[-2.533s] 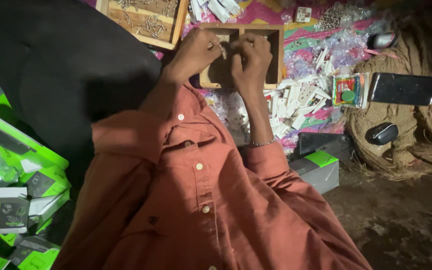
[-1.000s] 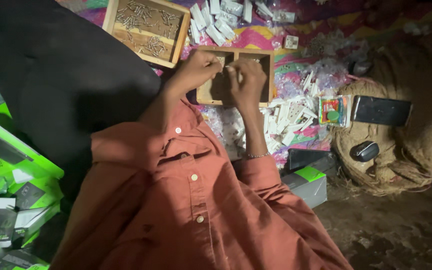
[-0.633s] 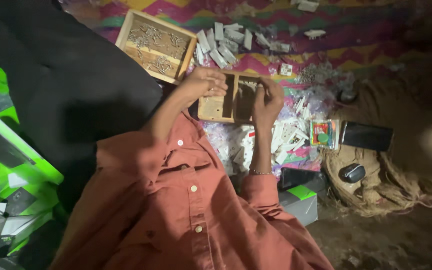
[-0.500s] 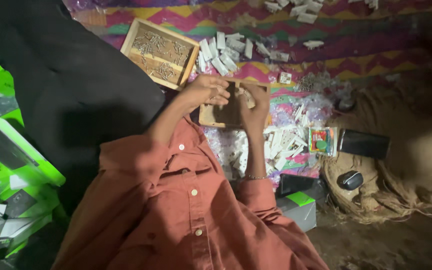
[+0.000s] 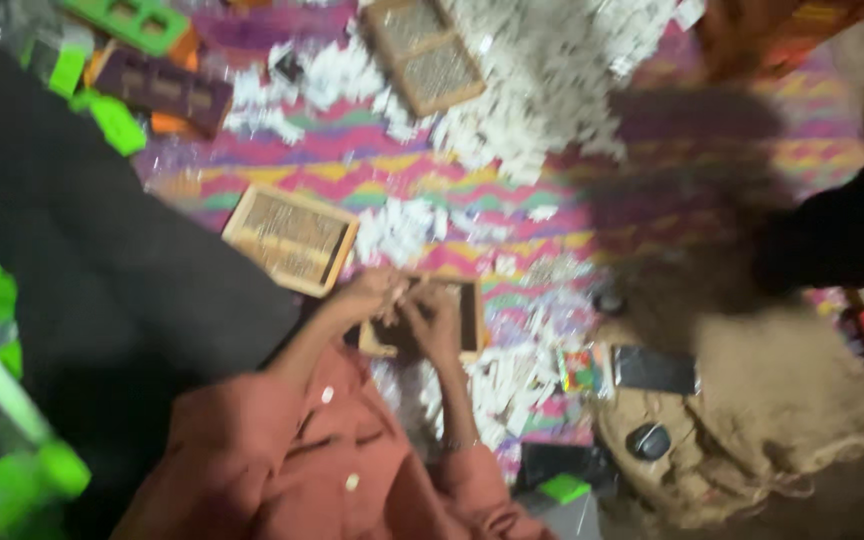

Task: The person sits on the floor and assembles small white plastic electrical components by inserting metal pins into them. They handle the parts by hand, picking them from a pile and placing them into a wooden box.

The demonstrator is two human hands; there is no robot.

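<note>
Both hands work over a small wooden tray on a zigzag mat.

From my remote seat I see the left hand (image 5: 364,298) and right hand (image 5: 434,322) curled narrow, fingers touching the small wooden tray (image 5: 468,318) just ahead of them; motion blur hides any grip. The right hand lies nearer its middle. A larger tray (image 5: 292,238) sits up-left, apart.
</note>
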